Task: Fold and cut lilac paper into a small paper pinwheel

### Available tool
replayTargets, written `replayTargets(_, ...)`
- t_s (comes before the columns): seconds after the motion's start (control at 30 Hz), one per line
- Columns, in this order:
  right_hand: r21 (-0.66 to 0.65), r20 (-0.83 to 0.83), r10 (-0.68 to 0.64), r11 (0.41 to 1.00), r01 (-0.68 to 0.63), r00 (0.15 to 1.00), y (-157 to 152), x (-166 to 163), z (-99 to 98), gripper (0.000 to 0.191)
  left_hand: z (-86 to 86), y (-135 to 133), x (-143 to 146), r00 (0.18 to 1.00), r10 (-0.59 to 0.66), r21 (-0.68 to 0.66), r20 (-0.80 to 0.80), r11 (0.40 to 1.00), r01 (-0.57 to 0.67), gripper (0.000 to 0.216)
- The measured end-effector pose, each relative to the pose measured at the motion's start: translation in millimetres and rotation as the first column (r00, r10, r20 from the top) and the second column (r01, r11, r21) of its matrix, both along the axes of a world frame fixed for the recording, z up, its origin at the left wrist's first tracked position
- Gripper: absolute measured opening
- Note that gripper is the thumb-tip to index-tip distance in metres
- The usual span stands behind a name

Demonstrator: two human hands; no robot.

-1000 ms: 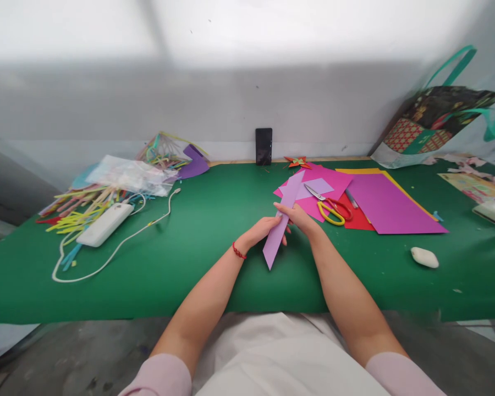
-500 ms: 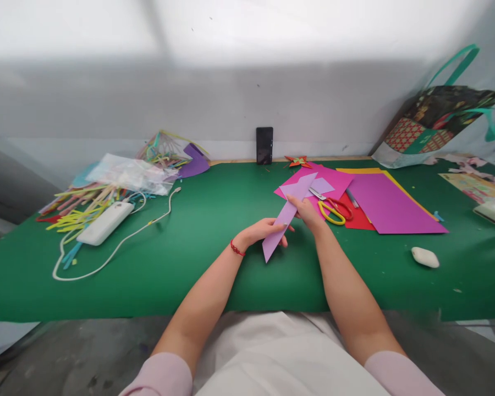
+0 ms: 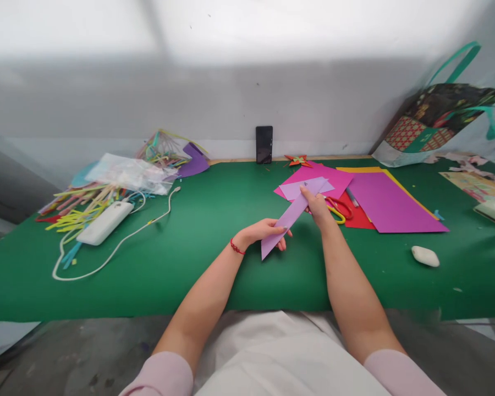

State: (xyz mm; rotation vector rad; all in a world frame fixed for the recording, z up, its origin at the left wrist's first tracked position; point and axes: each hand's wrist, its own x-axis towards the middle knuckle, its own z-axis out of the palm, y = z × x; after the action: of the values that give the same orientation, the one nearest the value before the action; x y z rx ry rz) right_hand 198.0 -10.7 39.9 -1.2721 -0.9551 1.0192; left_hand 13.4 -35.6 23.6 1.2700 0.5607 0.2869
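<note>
A long folded strip of light purple paper (image 3: 292, 215) slants between my hands, above the green table. My left hand (image 3: 268, 231) is closed on its lower end, the thumb on top and the fingers beneath. Further up, my right hand (image 3: 315, 206) pinches the strip near its far end. Behind the strip lies another light purple paper piece (image 3: 291, 190) on a magenta sheet (image 3: 334, 179). Scissors with red and yellow handles (image 3: 343, 208) rest just beyond my right hand, their blades hidden by the hand and strip.
Purple and yellow sheets (image 3: 400, 203) lie right of the scissors, with a white oval object (image 3: 425, 256) nearer me. A phone (image 3: 264, 144) leans on the wall beside an orange paper star (image 3: 298, 160). Paper strips (image 3: 78, 220) and a white power bank (image 3: 105, 223) with cable are left.
My right hand has slid up and right along the paper strip, which now slants lower and further right. My left hand stays nearly in place. The scissor blades are now covered.
</note>
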Motion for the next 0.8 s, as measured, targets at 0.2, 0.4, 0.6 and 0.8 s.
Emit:
replayTargets(0.2,0.027,-0.031,-0.092,0.995,0.093,0.995,7,12,-7.0,0.028,2.5,-1,-4,0.999,-0.033,-0.024,-0.043,0.999,0.032,0.04)
replayTargets(0.4,0.012,-0.121,-0.081,0.996,0.083,0.989,11,15,-11.9,0.022,5.2,-2,-4,0.998,-0.038,-0.035,-0.054,0.999,0.036,0.041)
replayTargets(0.6,0.07,-0.319,-0.036,0.996,0.061,0.947,15,18,-11.7,0.041,3.6,-2,-3,0.993,-0.059,-0.03,-0.105,0.998,0.056,0.04)
replayTargets(0.8,0.043,-0.344,-0.041,0.997,0.06,0.938,14,19,-10.1,0.052,3.3,-2,-2,0.992,-0.047,-0.033,-0.117,0.999,0.043,0.041)
